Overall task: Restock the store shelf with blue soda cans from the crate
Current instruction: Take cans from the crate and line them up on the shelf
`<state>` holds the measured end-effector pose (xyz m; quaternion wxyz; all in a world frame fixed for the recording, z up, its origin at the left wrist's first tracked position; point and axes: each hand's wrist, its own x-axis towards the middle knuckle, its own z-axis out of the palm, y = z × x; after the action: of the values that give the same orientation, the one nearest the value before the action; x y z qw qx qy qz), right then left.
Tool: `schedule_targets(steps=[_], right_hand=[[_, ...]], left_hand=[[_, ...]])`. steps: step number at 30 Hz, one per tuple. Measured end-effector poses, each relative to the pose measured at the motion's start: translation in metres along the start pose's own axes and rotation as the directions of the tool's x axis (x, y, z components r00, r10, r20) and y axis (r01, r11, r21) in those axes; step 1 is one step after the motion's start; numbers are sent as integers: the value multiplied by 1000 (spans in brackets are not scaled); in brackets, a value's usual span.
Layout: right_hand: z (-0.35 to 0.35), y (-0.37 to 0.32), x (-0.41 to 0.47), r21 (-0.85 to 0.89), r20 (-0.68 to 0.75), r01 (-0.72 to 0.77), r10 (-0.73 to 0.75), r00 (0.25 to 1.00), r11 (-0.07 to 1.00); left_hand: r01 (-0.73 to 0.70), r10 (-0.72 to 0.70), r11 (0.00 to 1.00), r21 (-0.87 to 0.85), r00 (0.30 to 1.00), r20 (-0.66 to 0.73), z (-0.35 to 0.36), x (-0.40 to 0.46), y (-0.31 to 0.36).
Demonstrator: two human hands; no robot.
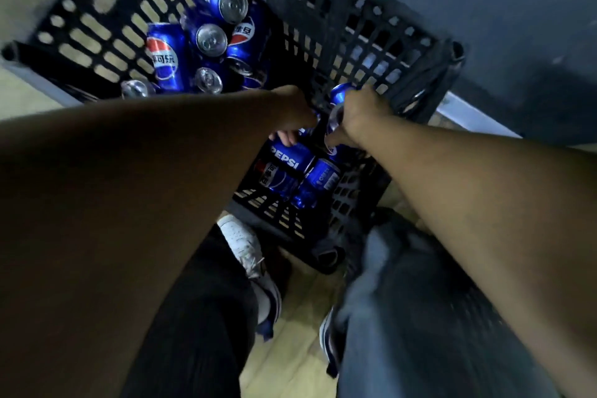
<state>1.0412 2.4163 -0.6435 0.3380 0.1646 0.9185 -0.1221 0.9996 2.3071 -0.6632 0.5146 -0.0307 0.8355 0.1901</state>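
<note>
Both hands are down in the black crate [323, 26] among loose blue Pepsi cans [200, 29]: the right hand [358, 116] is wrapped round one can [339, 95], the left hand [292, 113] curls onto another [289, 158], whose smooth side could slip and dent.

Both hands reach down into a slatted crate [323, 26] on the floor. Loose soda cans [168, 55] lie inside at its far left, more cans [290, 168] at its near side, under the hands.
</note>
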Motion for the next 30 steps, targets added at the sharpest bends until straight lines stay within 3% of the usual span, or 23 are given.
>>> schedule_targets(steps=[2,4,8,13,17,23,27,30], right_hand=[[-9,4,-16,80,27,35,-37,999,996],[-26,5,-41,129,25,5,-8,1000,992],[-68,6,-89,51,-65,53,-50,997,997],[-126,4,-135,94,-133,131,-118,984,987],[-171,3,-175,57,-149,143,-133,980,988],[-236,6,-239,83,-154,140,-127,980,987],[-278,5,-287,82,-213,191,-170,962,978],[-314,6,-326,105,-279,237,-200,939,966]], left_hand=[[-2,-10,960,-280,999,-43,-3,-29,3],[21,-52,902,-431,997,-61,-8,-62,-2],[123,-100,917,-378,992,80,-28,-112,-8],[79,-102,914,-399,994,-36,-81,-172,17],[77,-79,950,-303,997,8,-103,-221,40],[42,-31,950,-309,999,41,-119,-297,76],[175,-121,933,-314,975,184,-137,-350,102],[194,-132,916,-351,972,192,-157,-395,129]])
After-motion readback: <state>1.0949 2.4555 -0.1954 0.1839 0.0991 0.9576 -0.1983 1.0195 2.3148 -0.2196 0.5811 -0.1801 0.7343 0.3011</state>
